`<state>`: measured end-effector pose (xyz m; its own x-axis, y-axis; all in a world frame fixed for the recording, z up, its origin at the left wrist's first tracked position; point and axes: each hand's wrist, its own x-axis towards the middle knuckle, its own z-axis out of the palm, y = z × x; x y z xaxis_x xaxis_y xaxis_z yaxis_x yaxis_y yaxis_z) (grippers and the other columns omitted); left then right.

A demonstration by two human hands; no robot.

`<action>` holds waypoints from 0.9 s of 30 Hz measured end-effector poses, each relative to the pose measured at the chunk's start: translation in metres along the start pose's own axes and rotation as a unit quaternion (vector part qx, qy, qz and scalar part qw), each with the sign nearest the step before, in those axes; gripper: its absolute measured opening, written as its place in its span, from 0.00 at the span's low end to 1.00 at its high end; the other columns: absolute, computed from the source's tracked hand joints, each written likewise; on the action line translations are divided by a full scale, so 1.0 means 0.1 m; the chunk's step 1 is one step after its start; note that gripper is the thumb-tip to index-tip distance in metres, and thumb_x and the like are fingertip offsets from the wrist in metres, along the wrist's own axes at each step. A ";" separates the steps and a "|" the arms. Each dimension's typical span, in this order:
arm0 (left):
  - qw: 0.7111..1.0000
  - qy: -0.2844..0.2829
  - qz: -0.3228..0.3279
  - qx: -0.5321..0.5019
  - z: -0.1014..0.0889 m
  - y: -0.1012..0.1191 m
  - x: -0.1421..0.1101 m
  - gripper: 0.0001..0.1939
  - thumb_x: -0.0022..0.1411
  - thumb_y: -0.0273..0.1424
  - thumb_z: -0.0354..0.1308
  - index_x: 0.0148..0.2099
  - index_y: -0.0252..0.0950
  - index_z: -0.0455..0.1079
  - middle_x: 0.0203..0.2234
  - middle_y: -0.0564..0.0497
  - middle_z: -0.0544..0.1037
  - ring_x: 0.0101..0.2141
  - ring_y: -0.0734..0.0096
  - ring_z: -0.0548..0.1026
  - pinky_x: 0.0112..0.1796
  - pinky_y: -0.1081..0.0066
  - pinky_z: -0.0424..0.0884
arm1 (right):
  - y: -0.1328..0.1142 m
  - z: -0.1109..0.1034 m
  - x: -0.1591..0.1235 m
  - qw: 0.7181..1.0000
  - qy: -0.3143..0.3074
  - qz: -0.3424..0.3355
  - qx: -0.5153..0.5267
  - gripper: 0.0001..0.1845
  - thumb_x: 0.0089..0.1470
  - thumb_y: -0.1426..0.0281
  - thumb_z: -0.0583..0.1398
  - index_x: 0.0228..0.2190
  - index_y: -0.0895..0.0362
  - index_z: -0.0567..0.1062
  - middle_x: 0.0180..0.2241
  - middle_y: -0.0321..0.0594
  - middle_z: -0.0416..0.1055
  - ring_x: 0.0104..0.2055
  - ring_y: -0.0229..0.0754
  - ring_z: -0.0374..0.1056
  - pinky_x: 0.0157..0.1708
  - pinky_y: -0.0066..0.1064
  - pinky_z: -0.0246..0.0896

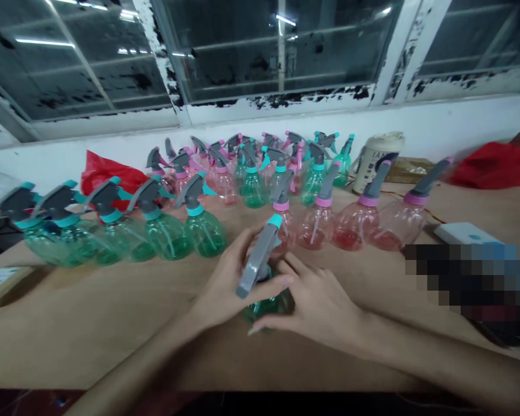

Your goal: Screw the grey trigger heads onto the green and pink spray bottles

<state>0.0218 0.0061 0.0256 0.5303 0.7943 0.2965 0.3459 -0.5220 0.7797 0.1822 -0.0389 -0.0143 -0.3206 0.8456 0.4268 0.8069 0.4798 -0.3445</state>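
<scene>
A green spray bottle [262, 306] with a grey trigger head and turquoise nozzle stands in front of me near the table's front. Around its neck, just below the grey head, my left hand [231, 283] is closed. My right hand [320, 297] wraps the bottle's body from the right, thumb in front. The collar is mostly hidden behind my fingers. Beyond my left hand is a row of several green spray bottles [205, 234]. Beyond my right hand runs a row of several pink spray bottles [316, 228], all with grey heads.
Mixed pink and green bottles [253, 188] crowd the back by the wall. A patterned cup [377, 162] stands right of them. Red plastic bags [498, 164] lie at both sides. A white box [468, 234] is at right, a flat carton [6, 283] at left.
</scene>
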 end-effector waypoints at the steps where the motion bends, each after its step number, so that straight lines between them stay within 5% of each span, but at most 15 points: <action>1: 1.000 0.001 0.011 -0.010 0.05 0.03 0.02 0.27 0.55 0.38 0.63 0.56 0.42 0.62 0.44 0.49 0.77 0.42 0.57 0.77 0.41 0.58 0.75 | 0.01 -0.01 -0.04 1.000 0.006 -0.008 0.016 0.42 0.42 0.37 0.56 0.43 0.60 0.71 0.43 0.49 0.72 0.43 0.54 0.71 0.36 0.46 0.71; 4: 0.999 -0.001 0.037 -0.021 0.16 0.06 0.03 0.17 0.59 0.32 0.58 0.51 0.42 0.65 0.39 0.51 0.78 0.37 0.62 0.78 0.39 0.62 0.76 | 0.14 -0.05 -0.13 0.997 0.004 -0.051 0.066 0.41 0.43 0.39 0.57 0.45 0.61 0.70 0.43 0.49 0.72 0.46 0.52 0.69 0.43 0.44 0.69; 8: 0.999 0.021 0.034 0.001 0.21 0.04 0.04 0.19 0.58 0.29 0.52 0.52 0.45 0.67 0.39 0.52 0.78 0.38 0.62 0.78 0.40 0.60 0.75 | 0.50 -0.09 -0.25 0.995 -0.036 -0.049 0.084 0.33 0.54 0.45 0.53 0.46 0.60 0.69 0.47 0.52 0.69 0.50 0.52 0.66 0.49 0.48 0.64; 13: 0.999 0.019 0.011 0.027 0.22 0.03 0.18 0.21 0.57 0.32 0.49 0.53 0.47 0.68 0.39 0.52 0.78 0.34 0.61 0.77 0.33 0.60 0.75 | 0.89 -0.01 -0.38 0.998 -0.013 -0.020 0.053 0.16 0.61 0.60 0.54 0.45 0.58 0.70 0.46 0.47 0.70 0.50 0.46 0.68 0.50 0.44 0.66; 18: 0.999 0.011 0.023 0.042 0.22 -0.03 0.34 0.17 0.53 0.32 0.49 0.45 0.47 0.71 0.33 0.53 0.77 0.30 0.61 0.75 0.32 0.59 0.75 | 0.96 0.12 -0.41 0.998 -0.017 -0.037 0.041 0.11 0.62 0.69 0.54 0.43 0.57 0.72 0.46 0.44 0.73 0.50 0.44 0.69 0.49 0.41 0.68; 27: 1.000 -0.015 0.012 0.004 0.25 -0.04 0.40 0.17 0.53 0.33 0.50 0.45 0.44 0.71 0.32 0.52 0.79 0.32 0.61 0.78 0.33 0.64 0.76 | 1.00 0.24 -0.47 0.999 -0.037 -0.019 0.027 0.17 0.62 0.67 0.54 0.50 0.59 0.69 0.54 0.48 0.70 0.57 0.47 0.64 0.55 0.44 0.63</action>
<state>0.0606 0.0319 0.0204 0.5615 0.7719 0.2981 0.3384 -0.5430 0.7686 0.2657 -0.0249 -0.0884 -0.3884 0.8407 0.3774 0.7664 0.5221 -0.3743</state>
